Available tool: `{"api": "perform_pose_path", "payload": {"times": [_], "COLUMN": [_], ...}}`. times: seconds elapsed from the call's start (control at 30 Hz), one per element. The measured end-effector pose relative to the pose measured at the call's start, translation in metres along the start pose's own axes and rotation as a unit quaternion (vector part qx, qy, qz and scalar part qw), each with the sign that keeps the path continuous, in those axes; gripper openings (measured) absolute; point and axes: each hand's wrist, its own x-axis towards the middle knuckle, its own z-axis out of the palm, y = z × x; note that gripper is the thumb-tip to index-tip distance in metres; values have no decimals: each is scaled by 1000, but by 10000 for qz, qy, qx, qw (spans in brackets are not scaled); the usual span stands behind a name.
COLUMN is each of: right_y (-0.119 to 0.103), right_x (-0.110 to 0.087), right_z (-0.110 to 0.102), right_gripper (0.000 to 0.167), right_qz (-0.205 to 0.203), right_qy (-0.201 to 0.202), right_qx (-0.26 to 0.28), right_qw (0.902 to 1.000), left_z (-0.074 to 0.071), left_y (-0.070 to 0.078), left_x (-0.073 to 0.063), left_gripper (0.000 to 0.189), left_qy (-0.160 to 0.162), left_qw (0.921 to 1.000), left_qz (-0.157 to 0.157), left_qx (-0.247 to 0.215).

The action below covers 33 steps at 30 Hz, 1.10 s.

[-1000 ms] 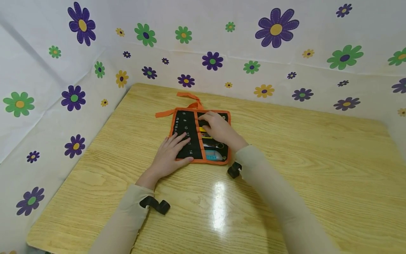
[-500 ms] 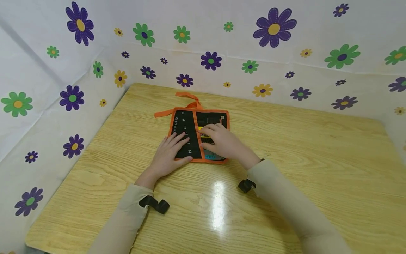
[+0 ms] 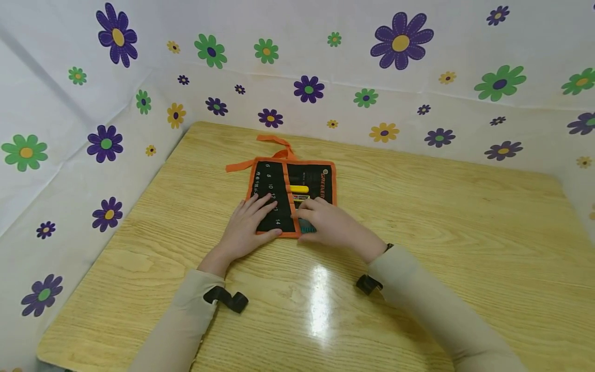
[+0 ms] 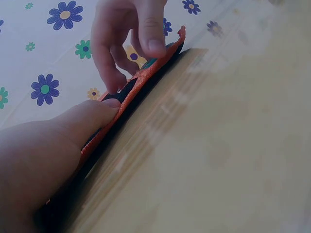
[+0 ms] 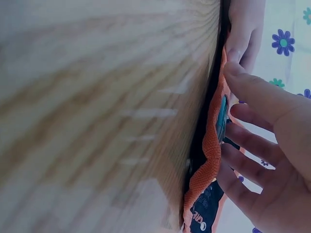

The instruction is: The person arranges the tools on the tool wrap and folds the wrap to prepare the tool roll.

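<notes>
A black tool pouch with orange edging point(image 3: 285, 213) lies spread on the table, its left part printed with size numbers. My left hand point(image 3: 245, 228) rests on that left part with straight, spread fingers. In the left wrist view its thumb point(image 4: 85, 119) lies along the pouch's orange edge. Over the near right of the pouch is my right hand point(image 3: 332, 226), fingers loosely bent and spread apart from the thumb. Under it a teal tool point(image 3: 307, 228) with a ribbed part shows partly in its pocket. A yellow tool point(image 3: 299, 189) sits in another pocket farther back.
Orange tie straps point(image 3: 274, 138) trail from the pouch's far edge. The wooden table point(image 3: 441, 222) extends to both sides. White cloth with printed flowers point(image 3: 344, 67) hangs behind and at the left.
My right hand has moved from the pouch's far pockets toward its near edge, uncovering the yellow tool and the printed lettering. My left hand has stayed in place.
</notes>
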Motion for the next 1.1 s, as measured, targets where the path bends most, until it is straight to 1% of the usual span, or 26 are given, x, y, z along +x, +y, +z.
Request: {"api": "perform_pose_path", "payload": {"times": [0.17, 0.27, 0.4, 0.5, 0.6, 0.7, 0.8, 0.87, 0.97, 1.03, 1.1], "right_y": [-2, -3, -4, -5, -5, -5, -6, -6, -2, 1, 5], "right_x": [-1, -1, 1, 2, 2, 2, 2, 4, 7, 9, 11], "right_z": [1, 1, 1, 1, 2, 2, 0, -2, -3, -3, -3], "right_gripper": [51, 51, 45, 39, 33, 30, 28, 27, 25, 24, 23], "right_qz": [86, 161, 234, 194, 125, 133, 305, 414, 553, 570, 581], "right_qy": [-129, -203, -311, -289, -139, -20, -11, 34, 193, 383, 576], "right_qx": [72, 19, -138, -260, -310, -276, -161, -34, 228, 414, 587], "right_qw": [9999, 9997, 9991, 9991, 9993, 9995, 9994, 9991, 9980, 9968, 9949], "left_z": [0, -1, -1, 0, 1, 1, 1, 0, -1, -2, -3], "left_y": [0, 0, 1, 1, -1, -1, -1, -2, -2, -2, 0], "left_x": [0, 0, 0, 0, 1, 1, 2, 2, 3, 3, 3], "left_gripper": [70, 70, 70, 66, 59, 50, 41, 35, 27, 24, 22], "left_qy": [-1, -4, 15, 91, 294, 653, 1204, 1642, 2267, 2621, 2942], "left_qw": [10000, 10000, 10000, 9997, 9986, 9950, 9878, 9801, 9655, 9559, 9472], "left_qz": [-13, -14, -19, -56, -106, -103, 100, 329, 664, 801, 834], "left_qx": [2, 13, -42, -205, -437, -744, -985, -1067, -1094, -1054, -962]}}
